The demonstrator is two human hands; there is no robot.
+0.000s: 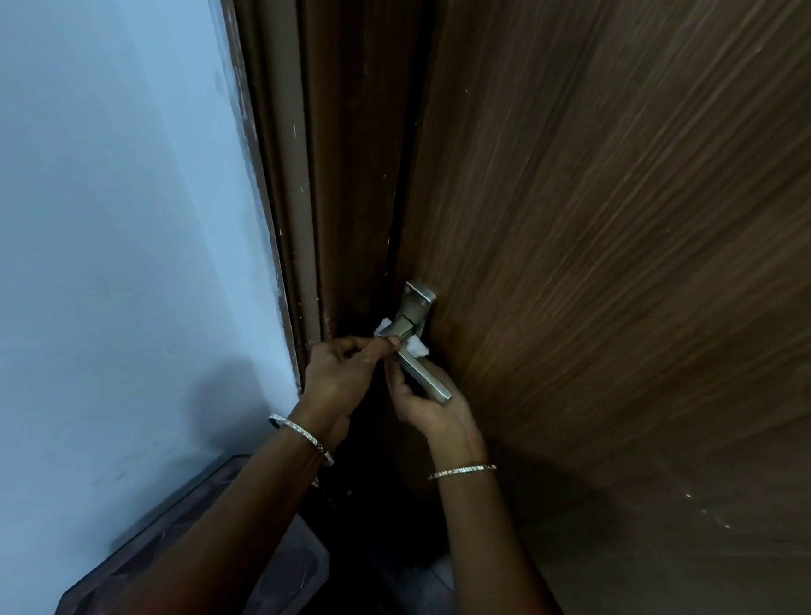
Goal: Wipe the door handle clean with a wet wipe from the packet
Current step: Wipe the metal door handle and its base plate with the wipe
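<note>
While the left hand pinches the wet wipe around the lever door handle | right hand cups lever's underside, fingers curled | step: wiping | next: likely slide wipe toward lever's free end.

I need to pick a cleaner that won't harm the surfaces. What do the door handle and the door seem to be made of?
The door handle looks like metal with a satin, brushed silver finish: soft dull highlights, sharp square edges. The door looks like dark brown wood or wood-grain laminate, matte, with fine streaked grain; which of the two cannot be told.
</note>
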